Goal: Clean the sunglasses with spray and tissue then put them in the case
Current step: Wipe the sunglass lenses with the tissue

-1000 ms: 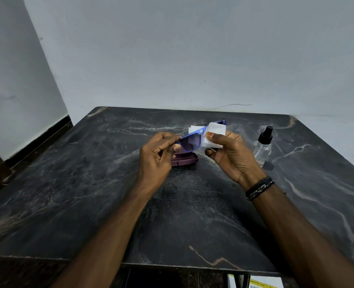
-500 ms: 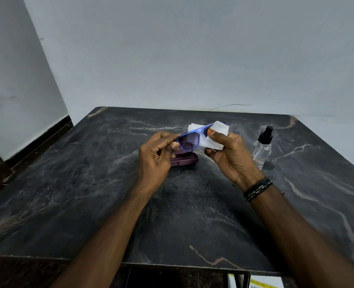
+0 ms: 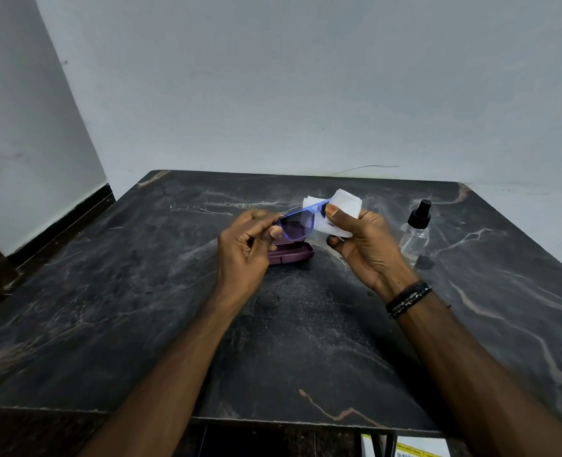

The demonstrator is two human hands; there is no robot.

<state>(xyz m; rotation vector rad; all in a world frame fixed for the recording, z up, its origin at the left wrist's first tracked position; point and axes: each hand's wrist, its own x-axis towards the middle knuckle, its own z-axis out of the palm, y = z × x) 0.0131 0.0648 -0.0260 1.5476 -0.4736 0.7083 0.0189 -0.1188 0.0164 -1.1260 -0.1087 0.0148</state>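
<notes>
Head view: dark marble table point(image 3: 114, 291), grey walls; left hand point(image 3: 243, 249) pinches sunglasses point(image 3: 297, 225), right hand point(image 3: 368, 245) grips tissue point(image 3: 347, 206).

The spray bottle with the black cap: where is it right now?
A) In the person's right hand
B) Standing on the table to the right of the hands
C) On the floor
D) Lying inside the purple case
B: the spray bottle stands upright on the dark marble table, apart from the right hand, which holds the white tissue against the sunglasses.
</notes>
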